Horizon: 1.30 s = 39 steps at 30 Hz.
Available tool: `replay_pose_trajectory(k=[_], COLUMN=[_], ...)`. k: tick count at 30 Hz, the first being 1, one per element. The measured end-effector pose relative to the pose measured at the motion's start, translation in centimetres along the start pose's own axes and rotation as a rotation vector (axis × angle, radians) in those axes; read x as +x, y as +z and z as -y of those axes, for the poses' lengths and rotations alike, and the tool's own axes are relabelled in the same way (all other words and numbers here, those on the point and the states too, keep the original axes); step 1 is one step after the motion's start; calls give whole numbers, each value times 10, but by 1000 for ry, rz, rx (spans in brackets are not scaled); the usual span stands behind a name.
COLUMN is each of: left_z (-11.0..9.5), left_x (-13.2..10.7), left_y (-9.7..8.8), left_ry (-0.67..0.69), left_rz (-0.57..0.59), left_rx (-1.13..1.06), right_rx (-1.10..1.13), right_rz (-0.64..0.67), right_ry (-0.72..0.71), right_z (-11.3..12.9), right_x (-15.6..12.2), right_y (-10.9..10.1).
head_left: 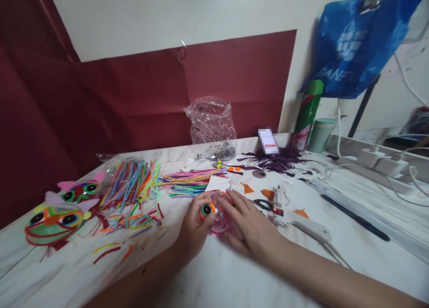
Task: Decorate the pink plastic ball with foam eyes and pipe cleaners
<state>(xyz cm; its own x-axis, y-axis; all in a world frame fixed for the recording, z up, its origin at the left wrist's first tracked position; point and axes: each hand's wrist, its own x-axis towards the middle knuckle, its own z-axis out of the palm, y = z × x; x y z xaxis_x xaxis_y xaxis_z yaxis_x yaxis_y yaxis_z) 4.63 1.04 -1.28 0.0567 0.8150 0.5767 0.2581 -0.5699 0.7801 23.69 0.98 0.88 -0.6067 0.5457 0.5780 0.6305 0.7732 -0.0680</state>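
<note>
Between my two hands is a round pink craft face (219, 216) with a red rim and a green-and-black eye (205, 210). My left hand (194, 225) grips its left side, the thumb close to the eye. On the right side, my right hand (253, 223) has its fingers bent over the front of the face, which hides much of it. A white sheet of paper (217, 183) lies just behind. To the right of my right hand are a white hot glue gun (311, 230), black-handled scissors (263, 204) and orange scraps (248, 188).
Two finished-looking craft faces (55, 223) lie at the left. Beside them are bundled pipe cleaners (129, 183) and loose cut pieces (107, 252). Purple cord (281, 160), a phone (268, 140), a green can (310, 111) and a cup (321, 136) are at the back right. Chargers (390, 165) trail cables.
</note>
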Motion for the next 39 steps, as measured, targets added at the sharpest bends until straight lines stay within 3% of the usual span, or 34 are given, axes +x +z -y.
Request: replay_pose_trajectory(k=[4,11,25,32,39], left_z=[1,4,4,14,10], left_x=[-2,-4,-8,-7,-9], left_y=[1,2,6,4,1], left_ry=[32,73,-195,-238,-240], left_rz=[27,48,-16,-63,-94], left_rx=[33,30,-199,-214,-112], right_rx=[8,-40,76,136,128], right_rz=[41,57,-72,-76,-70], right_ry=[-95,-124,-77,-34,-23], right_z=[4,3,-20,-25,-25], right_x=[3,6,0,-2,-3], right_y=[-5,-6,-4,-1,1])
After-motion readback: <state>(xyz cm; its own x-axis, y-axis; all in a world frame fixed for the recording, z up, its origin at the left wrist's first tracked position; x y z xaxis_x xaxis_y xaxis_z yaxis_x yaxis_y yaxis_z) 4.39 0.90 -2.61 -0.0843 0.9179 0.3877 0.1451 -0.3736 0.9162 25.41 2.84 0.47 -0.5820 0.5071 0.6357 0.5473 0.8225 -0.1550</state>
